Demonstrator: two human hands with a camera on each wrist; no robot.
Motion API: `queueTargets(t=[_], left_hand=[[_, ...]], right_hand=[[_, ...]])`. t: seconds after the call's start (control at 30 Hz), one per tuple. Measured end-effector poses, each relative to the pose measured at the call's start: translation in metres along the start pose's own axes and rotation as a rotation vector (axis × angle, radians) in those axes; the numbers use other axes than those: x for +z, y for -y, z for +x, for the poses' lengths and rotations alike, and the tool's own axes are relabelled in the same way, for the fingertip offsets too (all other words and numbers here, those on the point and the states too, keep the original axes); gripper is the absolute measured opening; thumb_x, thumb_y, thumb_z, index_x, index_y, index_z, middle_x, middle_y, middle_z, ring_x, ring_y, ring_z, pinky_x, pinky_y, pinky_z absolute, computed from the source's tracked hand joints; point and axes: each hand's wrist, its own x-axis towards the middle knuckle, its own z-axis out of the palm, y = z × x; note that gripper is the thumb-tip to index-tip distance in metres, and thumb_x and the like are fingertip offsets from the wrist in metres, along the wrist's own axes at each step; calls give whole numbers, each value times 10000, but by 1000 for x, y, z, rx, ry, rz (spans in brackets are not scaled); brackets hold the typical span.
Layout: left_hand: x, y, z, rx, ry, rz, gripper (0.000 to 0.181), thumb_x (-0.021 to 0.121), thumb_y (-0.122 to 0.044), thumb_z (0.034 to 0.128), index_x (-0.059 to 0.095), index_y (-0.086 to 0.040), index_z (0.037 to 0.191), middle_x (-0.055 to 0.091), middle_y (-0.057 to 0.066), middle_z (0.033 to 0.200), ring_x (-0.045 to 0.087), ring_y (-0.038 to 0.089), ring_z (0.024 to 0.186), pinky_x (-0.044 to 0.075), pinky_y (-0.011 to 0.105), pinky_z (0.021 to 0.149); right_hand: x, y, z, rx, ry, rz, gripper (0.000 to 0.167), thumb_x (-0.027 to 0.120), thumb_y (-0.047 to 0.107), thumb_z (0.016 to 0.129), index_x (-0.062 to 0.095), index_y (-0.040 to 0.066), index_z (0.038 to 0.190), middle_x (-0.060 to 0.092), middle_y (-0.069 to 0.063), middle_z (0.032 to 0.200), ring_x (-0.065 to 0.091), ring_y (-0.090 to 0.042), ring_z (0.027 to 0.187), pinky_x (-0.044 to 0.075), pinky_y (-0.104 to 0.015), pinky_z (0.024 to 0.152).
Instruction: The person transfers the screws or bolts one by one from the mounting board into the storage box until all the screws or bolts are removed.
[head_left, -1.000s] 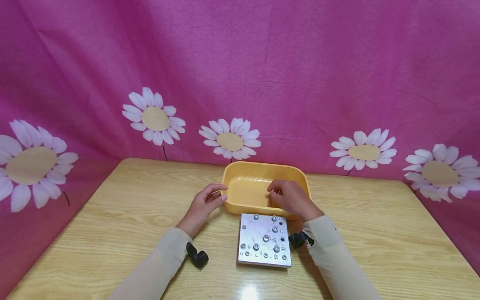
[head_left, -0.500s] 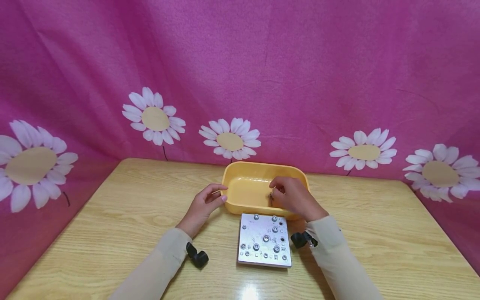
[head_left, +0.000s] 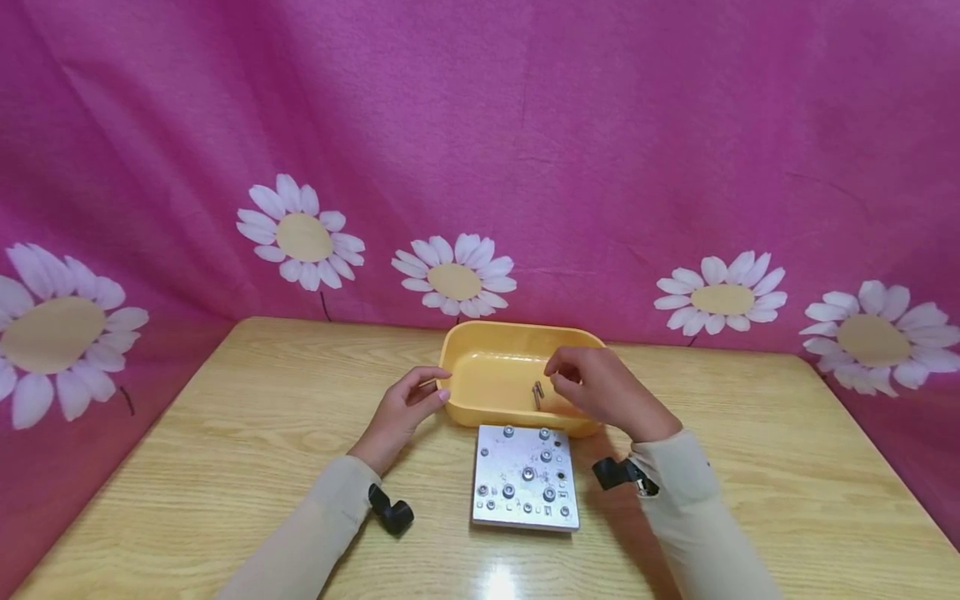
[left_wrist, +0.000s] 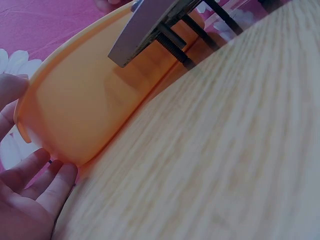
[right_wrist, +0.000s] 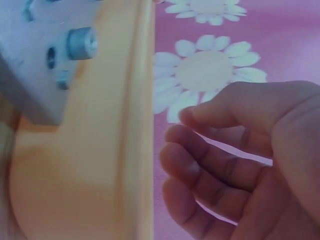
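A yellow plastic bin [head_left: 491,414] stands on the table, with a couple of small metal screws [head_left: 537,395] lying inside, right of its middle. My left hand [head_left: 397,417] touches the bin's left end with its fingers fairly straight; the left wrist view shows fingertips [left_wrist: 65,175] on the outer wall. Above the bin's right side hovers my right hand [head_left: 607,387]. Its fingers are loosely bent, and the right wrist view shows nothing between thumb and fingers. A square metal plate [head_left: 517,454] with several socket-head screws sits right before the bin; threaded shanks [left_wrist: 172,47] stick out beneath it.
The wooden table [head_left: 300,400] ends at a pink cloth [head_left: 525,125] printed with daisies, just behind the bin. Black wrist cameras [head_left: 392,510] hang off both sleeves, the right one [head_left: 618,475] close beside the plate.
My right hand has drawn back to the right and slightly up from the bin's floor. The screws there are now uncovered. The left hand stays at the bin's end. The head view has shifted slightly.
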Motion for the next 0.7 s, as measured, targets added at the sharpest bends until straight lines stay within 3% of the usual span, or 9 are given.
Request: queueTargets(t=[0.2, 0.43, 0.53, 0.7], left_hand=[[-1, 17, 9, 26, -20, -8, 294, 667, -216, 924, 614, -188, 1211, 505, -12, 1341, 495, 183, 1259, 422, 308, 1048], [2, -10, -7, 1, -9, 0, 316, 640, -179, 940, 592, -109, 1244, 497, 42, 1357, 473, 232, 1284, 407, 329, 1064], [2, -9, -6, -2, -5, 4, 317, 644, -190, 938, 594, -117, 1242, 495, 37, 1358, 472, 228, 1284, 407, 329, 1064], [1, -8, -5, -1, -5, 10, 317, 641, -196, 940, 593, -119, 1244, 489, 37, 1366, 468, 230, 1290, 402, 335, 1069]], right_hand=[[-10, 9, -7, -38, 27, 9, 93, 604, 63, 879, 673, 126, 875, 574, 39, 731, 509, -128, 657, 471, -269, 583], [-15, 19, -15, -26, 141, 29, 100, 629, 40, 874, 671, 129, 864, 571, 41, 726, 514, -126, 669, 476, -258, 587], [-16, 23, -18, -19, 196, 41, 84, 647, 43, 873, 675, 122, 873, 573, 40, 739, 516, -138, 690, 478, -262, 600], [-15, 29, -24, -52, 225, 41, 65, 660, 38, 864, 670, 101, 852, 561, 54, 720, 513, -135, 693, 472, -253, 603]])
